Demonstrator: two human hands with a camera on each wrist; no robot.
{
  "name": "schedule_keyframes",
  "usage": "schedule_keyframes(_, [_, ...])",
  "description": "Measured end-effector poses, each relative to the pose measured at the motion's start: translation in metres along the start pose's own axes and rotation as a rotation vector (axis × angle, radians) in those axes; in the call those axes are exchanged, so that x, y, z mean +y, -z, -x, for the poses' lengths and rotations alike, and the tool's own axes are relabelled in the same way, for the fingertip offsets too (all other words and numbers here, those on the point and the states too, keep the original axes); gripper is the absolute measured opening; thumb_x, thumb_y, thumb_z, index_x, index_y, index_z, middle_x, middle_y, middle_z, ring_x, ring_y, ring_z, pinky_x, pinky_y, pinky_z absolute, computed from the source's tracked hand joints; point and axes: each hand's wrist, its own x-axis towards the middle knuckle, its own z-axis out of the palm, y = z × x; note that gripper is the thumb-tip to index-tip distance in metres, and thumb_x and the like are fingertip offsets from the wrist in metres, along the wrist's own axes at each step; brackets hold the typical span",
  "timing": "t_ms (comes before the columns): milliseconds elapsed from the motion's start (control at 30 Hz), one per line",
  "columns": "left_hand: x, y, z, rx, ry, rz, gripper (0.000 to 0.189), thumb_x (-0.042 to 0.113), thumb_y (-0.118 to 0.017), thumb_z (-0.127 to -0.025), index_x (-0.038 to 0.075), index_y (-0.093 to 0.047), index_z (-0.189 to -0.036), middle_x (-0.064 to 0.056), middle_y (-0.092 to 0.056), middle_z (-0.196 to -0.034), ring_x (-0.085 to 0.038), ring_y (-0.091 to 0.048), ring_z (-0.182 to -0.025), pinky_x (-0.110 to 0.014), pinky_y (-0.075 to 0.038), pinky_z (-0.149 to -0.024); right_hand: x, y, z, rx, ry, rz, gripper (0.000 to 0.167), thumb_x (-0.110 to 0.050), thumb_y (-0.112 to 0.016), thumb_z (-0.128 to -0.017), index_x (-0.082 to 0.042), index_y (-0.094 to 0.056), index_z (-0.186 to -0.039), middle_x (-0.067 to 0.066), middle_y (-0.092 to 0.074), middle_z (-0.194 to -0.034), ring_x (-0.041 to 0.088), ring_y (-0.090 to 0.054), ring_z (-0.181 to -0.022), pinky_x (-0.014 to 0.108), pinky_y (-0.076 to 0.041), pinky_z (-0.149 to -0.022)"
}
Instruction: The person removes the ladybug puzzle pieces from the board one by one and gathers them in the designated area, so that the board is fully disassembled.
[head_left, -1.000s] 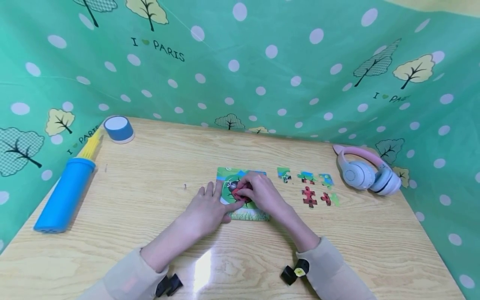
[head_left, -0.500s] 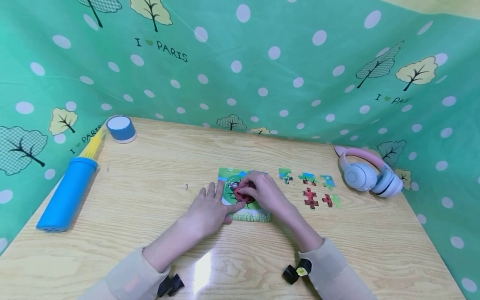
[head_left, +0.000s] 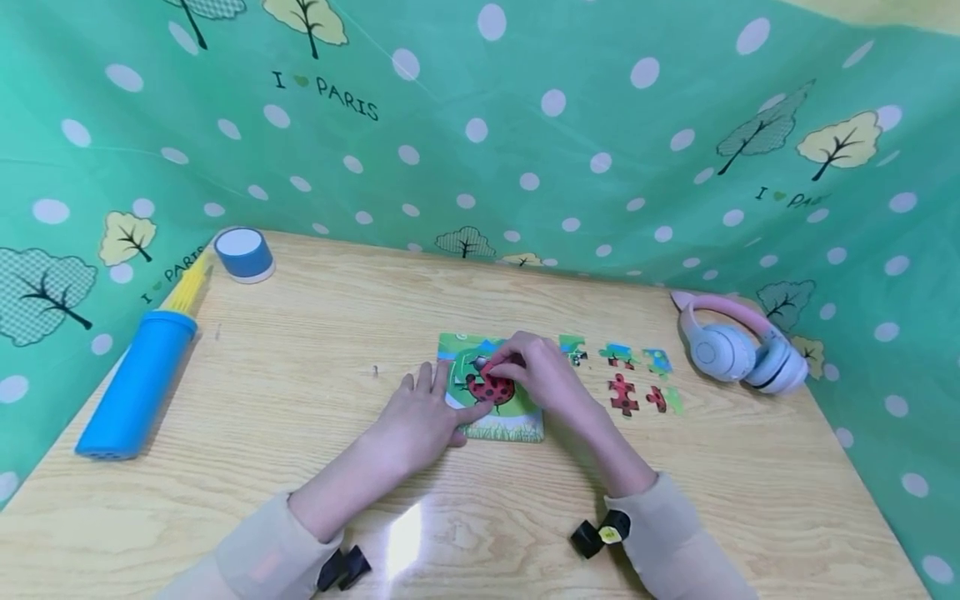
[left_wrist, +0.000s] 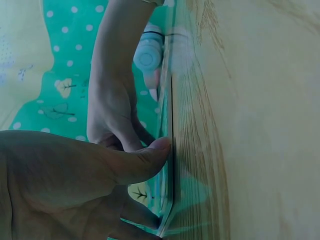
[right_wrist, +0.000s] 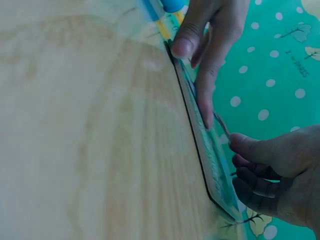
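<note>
- Touching with left hand [head_left: 416, 421], fingers spread and quite straight, the ladybug puzzle board [head_left: 502, 429], flat on wooden table [head_left: 315, 333]; gripping nothing there.
- Pinching with right hand [head_left: 543, 375], between thumb and curled fingers, a thin puzzle piece [right_wrist: 221, 124], tilted above the board.
- To see right of the board, separated, loose pieces [head_left: 622, 395]; farther right, headphones [head_left: 722, 353].
- To see well apart on the left, blue pump [head_left: 138, 385].

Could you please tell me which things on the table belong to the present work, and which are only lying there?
Belong to the work:
- ladybug puzzle board, touched by the left hand
- tilted piece, pinched by the right hand
- loose pieces

Only lying there:
- blue-and-yellow pump
- blue-and-white round object
- headphones
</note>
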Motion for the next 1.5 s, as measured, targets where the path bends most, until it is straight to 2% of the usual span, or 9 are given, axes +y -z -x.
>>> schedule_keyframes(167, [0.000,0.001,-0.001,-0.007,0.004,0.016,0.052,0.046,-0.060,-0.100,0.047,-0.048,-0.151,-0.037,-0.038,-0.157,-0.051,-0.050,-0.140,-0.054,-0.053,-0.108,0.010,0.015,0.002,0.022,0.019,0.003,0.006,-0.018,-0.077,-0.092,-0.016,-0.081,-0.095,0.000,-0.076,-0.097,0.014,-0.070,-0.089,0.031,-0.058,-0.079])
schedule_keyframes(333, [-0.001,0.002,-0.001,-0.020,0.010,0.023,0.052,0.046,-0.059,-0.100,0.047,-0.048,-0.151,-0.036,-0.037,-0.158,-0.051,-0.048,-0.141,-0.054,-0.052,-0.109,0.030,0.039,0.012,0.077,0.029,0.048,0.005,-0.019,-0.078,-0.091,-0.018,-0.081,-0.095,-0.001,-0.076,-0.096,0.012,-0.068,-0.086,0.027,-0.056,-0.075])
schedule_keyframes(633, [-0.002,0.001,-0.001,-0.029,0.016,0.030,0.052,0.044,-0.059,-0.100,0.047,-0.048,-0.151,-0.035,-0.037,-0.159,-0.051,-0.047,-0.142,-0.055,-0.051,-0.110,0.075,0.069,0.040,0.149,0.192,0.141,0.006,-0.014,-0.080,-0.088,-0.016,-0.080,-0.094,-0.005,-0.072,-0.089,0.007,-0.062,-0.081,0.021,-0.053,-0.069])
schedule_keyframes(767, [-0.002,0.001,-0.001,-0.025,0.016,0.042,0.051,0.043,-0.059,-0.101,0.046,-0.049,-0.151,-0.036,-0.037,-0.159,-0.052,-0.047,-0.142,-0.056,-0.050,-0.111,0.088,0.073,0.048,0.139,0.227,0.167,0.008,-0.010,-0.081,-0.086,-0.014,-0.080,-0.093,-0.005,-0.073,-0.088,0.007,-0.064,-0.083,0.022,-0.054,-0.070])
schedule_keyframes(967, [-0.002,0.002,-0.001,0.007,0.009,0.030,0.051,0.041,-0.062,-0.100,0.046,-0.050,-0.149,-0.036,-0.039,-0.157,-0.052,-0.050,-0.139,-0.056,-0.052,-0.108,0.101,0.076,0.059,0.107,0.235,0.190,0.009,-0.009,-0.082,-0.085,-0.015,-0.079,-0.091,-0.006,-0.073,-0.087,0.007,-0.063,-0.082,0.022,-0.054,-0.069])
schedule_keyframes(1267, [0.001,0.001,-0.001,0.022,0.003,0.018,0.050,0.039,-0.063,-0.100,0.045,-0.052,-0.149,-0.037,-0.041,-0.155,-0.052,-0.052,-0.137,-0.055,-0.053,-0.108,0.109,0.080,0.066,0.086,0.261,0.256,0.009,-0.011,-0.083,-0.085,-0.018,-0.080,-0.090,-0.007,-0.074,-0.089,0.010,-0.065,-0.086,0.032,-0.057,-0.073])
schedule_keyframes(1500, [0.003,0.000,0.000,0.031,0.000,-0.013,0.051,0.041,-0.064,-0.099,0.046,-0.051,-0.149,-0.037,-0.044,-0.153,-0.051,-0.054,-0.135,-0.052,-0.053,-0.109,0.113,0.079,0.068,0.058,0.287,0.291,0.009,-0.011,-0.083,-0.085,-0.017,-0.080,-0.090,-0.006,-0.073,-0.089,0.010,-0.065,-0.087,0.032,-0.057,-0.073])
